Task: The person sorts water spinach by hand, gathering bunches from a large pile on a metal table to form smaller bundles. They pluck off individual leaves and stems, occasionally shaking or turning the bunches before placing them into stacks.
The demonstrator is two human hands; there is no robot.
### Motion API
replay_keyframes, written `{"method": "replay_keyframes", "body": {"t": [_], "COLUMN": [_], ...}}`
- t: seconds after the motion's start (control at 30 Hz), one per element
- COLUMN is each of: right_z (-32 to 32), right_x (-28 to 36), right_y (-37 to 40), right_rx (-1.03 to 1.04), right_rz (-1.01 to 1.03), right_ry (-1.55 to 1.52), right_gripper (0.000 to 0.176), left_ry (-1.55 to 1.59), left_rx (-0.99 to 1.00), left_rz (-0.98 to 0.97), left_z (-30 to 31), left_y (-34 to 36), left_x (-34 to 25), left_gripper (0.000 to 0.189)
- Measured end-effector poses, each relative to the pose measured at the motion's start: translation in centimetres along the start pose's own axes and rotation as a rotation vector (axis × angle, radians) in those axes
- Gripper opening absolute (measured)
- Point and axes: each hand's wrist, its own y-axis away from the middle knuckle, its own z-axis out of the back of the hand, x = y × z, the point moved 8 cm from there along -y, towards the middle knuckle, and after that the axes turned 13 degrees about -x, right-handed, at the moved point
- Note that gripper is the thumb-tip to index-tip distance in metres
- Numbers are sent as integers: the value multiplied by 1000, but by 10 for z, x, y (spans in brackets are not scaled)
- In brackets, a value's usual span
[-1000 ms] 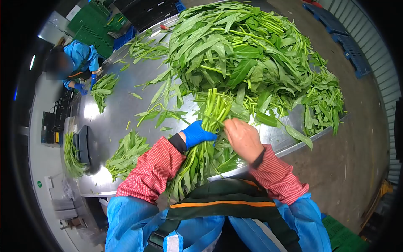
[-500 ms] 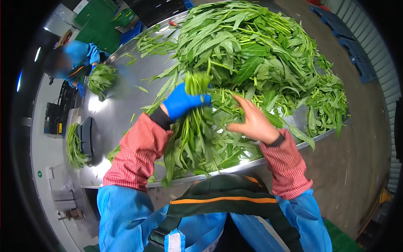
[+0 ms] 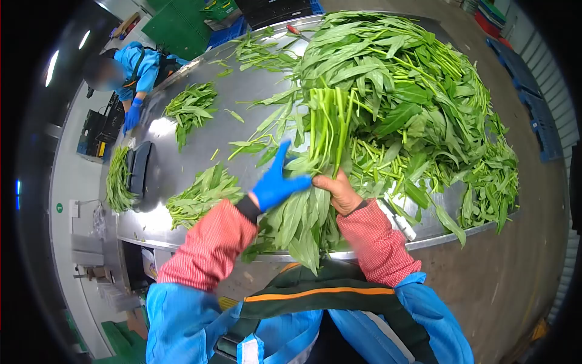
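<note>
A bunch of long-leaved greens, likely water spinach, is upright in front of me, cut stems up and leaves hanging toward the table's near edge. My right hand, bare, grips the bunch around its middle with thumb and fingers. On the other side, my left hand in a blue glove has its fingers spread and its thumb pointing at the bunch. Whether its palm touches the leaves is hard to tell. Behind both hands rises a big heap of the same greens.
Smaller bunches lie left on the metal table. Another bunch rests against a dark tray-like device. Across stands a co-worker with blue gloves. A red-handled tool is at the far edge; blue pallets stand right.
My left hand has let go of the bunch and opened. My right hand, open before, has closed around it. A bunch near the co-worker now lies on the table, out of their hands.
</note>
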Motion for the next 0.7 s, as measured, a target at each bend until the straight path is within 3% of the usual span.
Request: {"method": "replay_keyframes", "body": {"t": [0.07, 0.27, 0.37, 0.4, 0.43, 0.47, 0.53, 0.6, 0.7], "right_z": [-3, -22, -20, -6, 0, 9, 39, 89, 149], "right_x": [-6, -34, -23, -19, -5, 7, 6, 2, -4], "right_y": [-3, -4, -9, -15, -14, -11, -4, -13, -41], "right_rx": [1, 55, 56, 71, 42, -70, -320, -593, -246], "right_rz": [30, -149, -144, -108, -166, -258, -313, -185, -84], "right_ry": [-7, -218, -359, -346, -354, -440, -272, 208, -130], "right_gripper": [60, 72, 84, 93, 97, 91, 78, 63, 44], "left_ry": [-136, -95, -237, -399, -588, -777, -847, -629, -583], "left_rx": [-46, -275, -333, -428, -379, -322, -280, -280, -297], "left_rz": [-164, -244, -320, -424, -420, -412, -383, -382, -339], "left_z": [-4, -17, 2, 19, 35, 54, 68, 76, 81], "left_y": [26, 37, 35, 42, 36, 29, 35, 33, 39], "left_x": [18, 48, 31, 8, 15, 28, 46, 47, 46], "left_gripper": [118, 119, 111, 101, 98, 96, 92, 90, 88]}}
